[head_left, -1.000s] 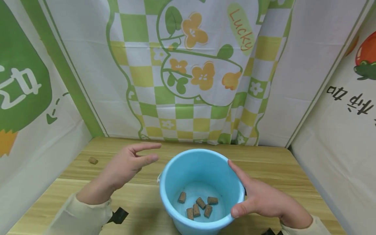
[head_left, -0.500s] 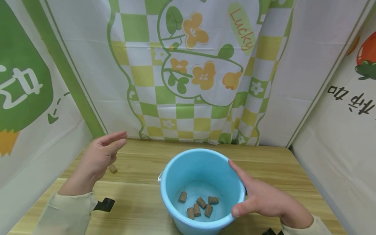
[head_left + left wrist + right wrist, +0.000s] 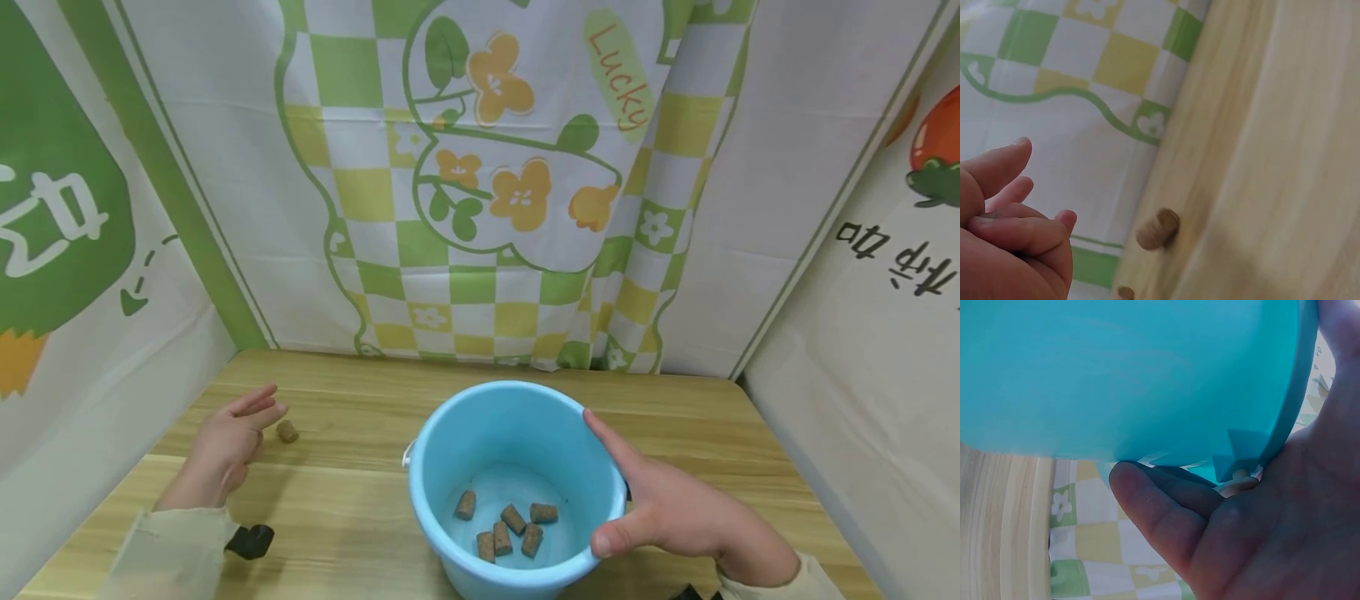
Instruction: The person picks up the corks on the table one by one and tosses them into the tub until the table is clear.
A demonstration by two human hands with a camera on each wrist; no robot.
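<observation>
A light-blue bucket (image 3: 431, 450) stands on the wooden table, with several brown corks (image 3: 543, 513) on its floor. My right hand (image 3: 675, 508) grips the bucket's right side; in the right wrist view its fingers (image 3: 1154, 512) lie along the outer wall, by the handle's mount. At the left of the table, my left hand (image 3: 225, 442) hovers beside a loose cork (image 3: 287, 431), thumb and forefinger extended and the other fingers bent. The left wrist view has this area too: one cork (image 3: 1158, 229) and part of a second cork (image 3: 1125, 294), with nothing seen in the left hand (image 3: 1016, 237).
The wooden table (image 3: 360, 417) is bounded by a checked green-and-yellow curtain (image 3: 472, 283) at the back. Printed white cloth walls rise on the left (image 3: 172, 350) and right (image 3: 847, 400).
My left hand has moved left, away from the bucket, then lower toward the table. It uncovers one loose cork, while the one farther left is now hidden behind it. The right hand stays put.
</observation>
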